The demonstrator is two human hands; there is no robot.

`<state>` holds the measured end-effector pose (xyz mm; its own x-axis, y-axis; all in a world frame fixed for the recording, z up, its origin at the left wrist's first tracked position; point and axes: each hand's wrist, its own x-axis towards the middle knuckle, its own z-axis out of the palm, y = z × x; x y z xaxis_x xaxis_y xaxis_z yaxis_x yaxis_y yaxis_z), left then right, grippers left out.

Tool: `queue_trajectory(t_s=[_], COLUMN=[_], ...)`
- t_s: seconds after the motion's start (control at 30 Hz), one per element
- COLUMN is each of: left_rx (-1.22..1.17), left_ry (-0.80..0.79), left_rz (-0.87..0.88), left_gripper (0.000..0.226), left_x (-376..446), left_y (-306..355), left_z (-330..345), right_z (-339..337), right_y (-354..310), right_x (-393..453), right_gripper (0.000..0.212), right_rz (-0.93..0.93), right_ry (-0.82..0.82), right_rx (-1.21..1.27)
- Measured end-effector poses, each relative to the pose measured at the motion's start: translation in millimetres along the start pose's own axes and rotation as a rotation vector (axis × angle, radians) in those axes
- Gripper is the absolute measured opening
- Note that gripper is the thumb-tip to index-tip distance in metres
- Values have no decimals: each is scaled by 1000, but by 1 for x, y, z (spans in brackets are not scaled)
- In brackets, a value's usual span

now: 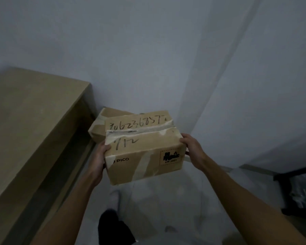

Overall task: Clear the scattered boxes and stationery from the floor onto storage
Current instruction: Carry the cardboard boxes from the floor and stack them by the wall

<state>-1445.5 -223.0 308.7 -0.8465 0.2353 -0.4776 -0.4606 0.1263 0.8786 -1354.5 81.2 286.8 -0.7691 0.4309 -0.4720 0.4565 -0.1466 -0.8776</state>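
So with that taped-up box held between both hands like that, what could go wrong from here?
1. The box is gripped only at its two ends, left hand and right hand, with nothing visible under it; it might slip.
2. Its tape looks torn along the top seam, so the flaps may open.
3. Another box sits behind it in the corner; setting this one on top could leave it tilted.
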Motion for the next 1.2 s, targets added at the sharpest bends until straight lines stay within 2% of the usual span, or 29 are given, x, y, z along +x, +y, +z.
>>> queue_trajectory(t_s=[0.13,0.33,0.5,0.67,0.8,0.93,1.07,1.2], left_rx=[105,294,407,408,450,474,471,473], left_ry=[-104,-186,-96,20,93,75,103,43], left_rz=[-18,-136,-217,-245,-222,-243,-252,-252], left_gripper=[26,43,63,54,51,46,52,47], left_x=[83,215,310,385,426,453,466,465], left_y=[29,65,67,57,50,47,46,45], left_z=[-44,-112,-140,-150,-153,-158,-159,-162], right_z=[60,141,200,243,264,278,282,291], right_y=[-13,-17,4,22,35,44,49,50], right_x=[47,119,188,256,280,291,293,287], right_gripper=[30,41,48,50,53,57,62,63], right_rz=[53,99,110,132,155,182,146,109], right_ry=[95,107,65,43,53,80,127,205], right_rx=[39,-40,-162,-171,-173,-124,-136,-152])
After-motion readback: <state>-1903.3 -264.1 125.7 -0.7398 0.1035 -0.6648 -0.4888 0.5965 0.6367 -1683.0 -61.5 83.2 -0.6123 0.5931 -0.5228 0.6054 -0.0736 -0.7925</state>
